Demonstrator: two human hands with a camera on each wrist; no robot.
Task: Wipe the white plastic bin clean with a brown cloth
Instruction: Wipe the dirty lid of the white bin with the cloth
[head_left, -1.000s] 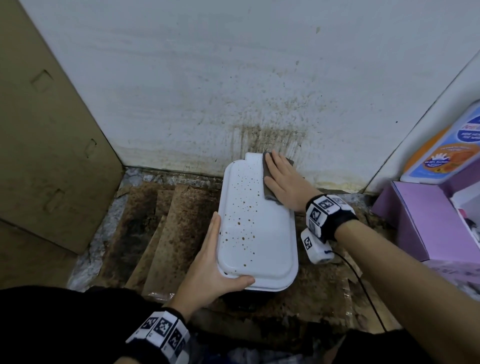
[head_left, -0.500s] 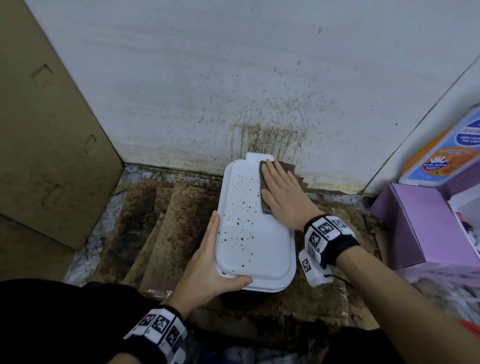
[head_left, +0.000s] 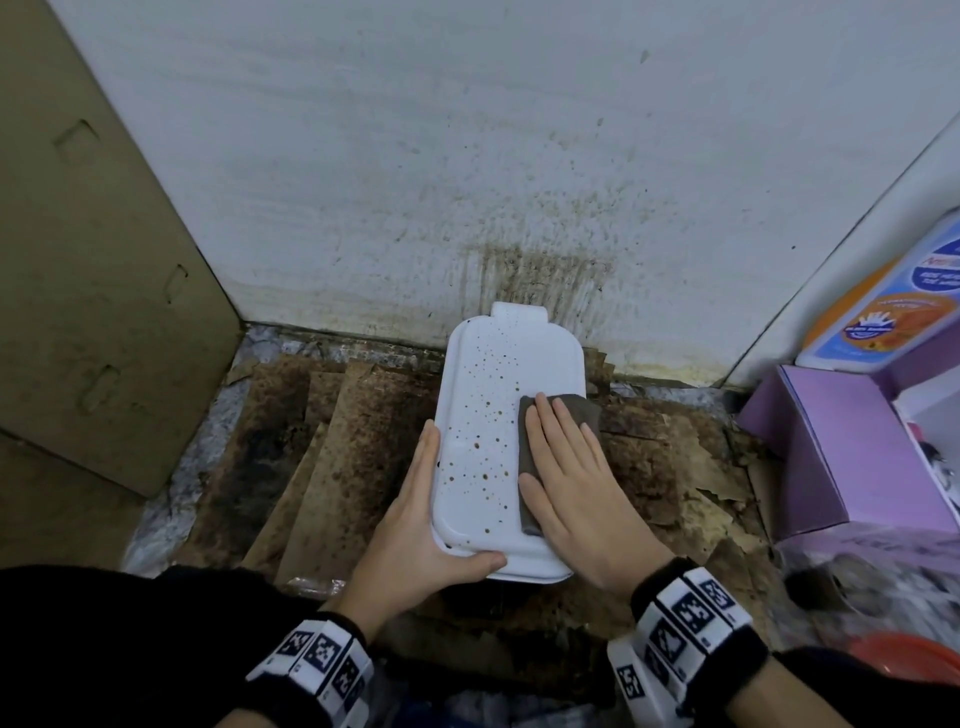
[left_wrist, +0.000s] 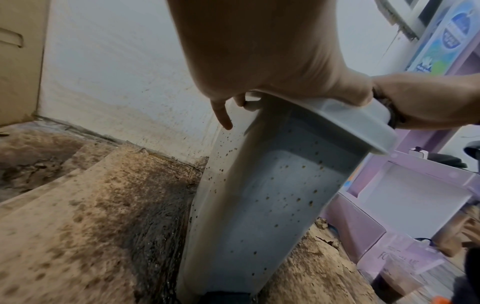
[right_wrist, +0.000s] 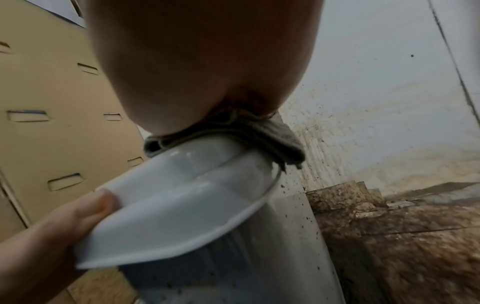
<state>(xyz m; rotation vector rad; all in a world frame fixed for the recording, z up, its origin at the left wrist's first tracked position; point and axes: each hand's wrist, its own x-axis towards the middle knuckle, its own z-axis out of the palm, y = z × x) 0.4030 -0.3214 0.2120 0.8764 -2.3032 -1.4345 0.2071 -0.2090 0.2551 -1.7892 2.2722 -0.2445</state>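
The white plastic bin (head_left: 488, 415) stands upright against the stained wall, its lid and sides (left_wrist: 272, 195) dotted with brown spots. My left hand (head_left: 415, 530) grips the lid's near-left corner, thumb on top and fingers against the left rim (left_wrist: 259, 51). The brown cloth (head_left: 582, 410) lies on the right side of the lid, one edge hanging over the rim (right_wrist: 259, 131). My right hand (head_left: 576, 483) presses flat on the cloth with straight fingers. The lid's right strip beyond the cloth looks spotless.
A tan cardboard panel (head_left: 104, 260) leans at the left. Stained, soggy cardboard sheets (head_left: 337, 441) cover the floor around the bin. A purple box (head_left: 831, 457) and an orange-and-blue bottle (head_left: 893, 312) stand at the right. The white wall (head_left: 519, 156) is close behind.
My right hand has slid the cloth from the lid's far end toward me along its right side. The left hand has kept its grip.
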